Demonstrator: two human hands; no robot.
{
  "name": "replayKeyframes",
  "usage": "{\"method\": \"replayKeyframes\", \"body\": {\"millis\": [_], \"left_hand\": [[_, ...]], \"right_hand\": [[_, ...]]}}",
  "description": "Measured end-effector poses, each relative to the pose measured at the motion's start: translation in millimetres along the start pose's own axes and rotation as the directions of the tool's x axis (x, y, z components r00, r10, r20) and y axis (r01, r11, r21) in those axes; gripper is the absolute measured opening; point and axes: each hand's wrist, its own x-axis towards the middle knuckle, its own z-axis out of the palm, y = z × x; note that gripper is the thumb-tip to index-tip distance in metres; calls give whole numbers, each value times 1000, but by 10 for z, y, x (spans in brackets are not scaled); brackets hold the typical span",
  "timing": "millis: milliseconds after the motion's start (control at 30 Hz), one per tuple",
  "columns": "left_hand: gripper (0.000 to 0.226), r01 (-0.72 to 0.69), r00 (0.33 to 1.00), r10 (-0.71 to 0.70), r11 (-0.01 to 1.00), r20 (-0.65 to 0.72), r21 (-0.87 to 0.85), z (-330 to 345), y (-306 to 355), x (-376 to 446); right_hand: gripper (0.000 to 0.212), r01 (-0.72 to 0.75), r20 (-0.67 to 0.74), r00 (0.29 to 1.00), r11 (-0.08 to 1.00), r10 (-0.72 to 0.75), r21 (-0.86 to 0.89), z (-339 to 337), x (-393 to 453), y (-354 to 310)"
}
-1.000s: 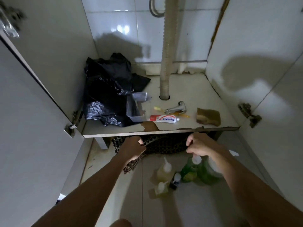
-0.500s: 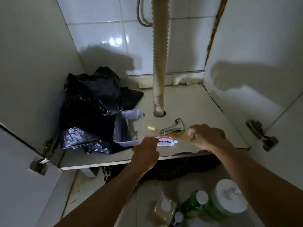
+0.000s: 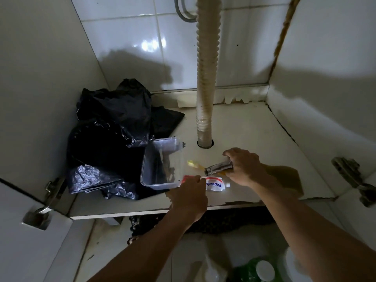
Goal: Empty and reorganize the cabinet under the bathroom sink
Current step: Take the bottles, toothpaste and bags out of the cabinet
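Observation:
The open cabinet has a pale floor panel [image 3: 244,127] with a worn front edge. My right hand [image 3: 243,166] grips a chrome tap piece [image 3: 218,168] just above the panel. My left hand [image 3: 190,197] is on the red end of a white toothpaste tube [image 3: 215,184] lying near the front edge; whether it pinches the tube is hidden. A yellow toothbrush [image 3: 194,164] lies between the tap piece and a clear plastic tub [image 3: 160,163]. A brown sponge [image 3: 293,180] lies partly behind my right forearm.
Crumpled black plastic bags [image 3: 109,139] fill the cabinet's left side. A ribbed drain pipe [image 3: 206,78] drops through the panel at the middle back. Green and pale bottles [image 3: 250,269] stand on the tiled floor below, beside a dark patterned mat [image 3: 223,220]. Door hinges [image 3: 354,176] flank the opening.
Both hands moved from the mat under the cabinet up onto the panel. The right hand took hold of the tap piece and the left hand reached the toothpaste tube.

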Motion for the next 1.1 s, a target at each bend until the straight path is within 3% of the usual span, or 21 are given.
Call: {"method": "replayKeyframes", "body": {"millis": [100, 200, 333, 400, 500, 567, 667, 800, 933, 1100], "left_hand": [[44, -33, 998, 32, 999, -48, -10, -43, 40, -13], [40, -104, 970, 95, 994, -224, -31, -98, -7, -60], [35, -292, 843, 286, 954, -455, 59, -200, -145, -150], [42, -285, 800, 286, 955, -528, 85, -237, -184, -159], [51, -11, 898, 20, 1000, -440, 24, -355, -225, -174], [42, 119, 928, -111, 993, -355, 1, -392, -300, -177], [27, 143, 957, -145, 989, -253, -27, -449, -321, -229], [25, 233, 955, -230, 972, -186, -2, -514, -345, -265], [22, 205, 955, -202, 979, -219, -11, -629, -280, -326], [24, 167, 899, -226, 969, -376, -182, -925, -74, -681]], "right_hand": [[42, -69, -19, 997, 997, 69, 21, -21, -26, 127], [43, -229, -12, 973, 970, 229, -80, -78, -114, 256], [36, -390, 19, 918, 913, 395, -123, -102, -270, 420], [37, -426, 18, 902, 896, 431, -126, -107, -337, 474], [43, -469, 37, 879, 876, 475, -112, -107, -427, 519], [42, -444, 77, 888, 889, 453, -110, -94, -471, 539], [43, -378, 81, 916, 912, 393, -158, -155, -532, 552], [46, -349, 101, 920, 909, 379, -228, -219, -598, 571], [49, -315, 102, 932, 917, 348, -245, -240, -656, 561], [65, -230, -79, 973, 951, 218, -207, -491, -833, 344]]}}
